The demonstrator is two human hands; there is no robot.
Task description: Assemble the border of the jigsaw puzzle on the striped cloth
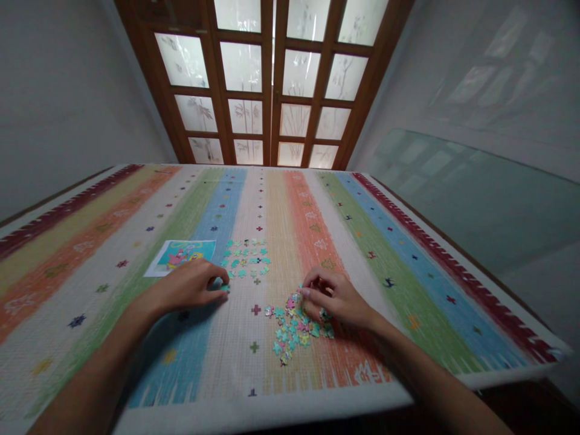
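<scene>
My left hand [199, 287] is closed in a pinch on a teal puzzle piece [225, 288], low over the cloth and just below the rows of pieces. My right hand [333, 296] bends over a loose pile of puzzle pieces [294, 326], thumb and fingertips together at its upper edge; whatever sits in that pinch is too small to make out. Teal puzzle pieces laid out in rows [247, 260] lie beyond the hands. Left of them is a picture sheet [181, 254] with a pink figure on a teal ground, partly covered by my left hand.
A striped cloth [281, 211] in several colours covers the table, whose front edge [272, 414] runs close to me. At the far end stand wooden doors with glass panes [270, 90]. A pale glass panel [480, 211] leans by the right wall.
</scene>
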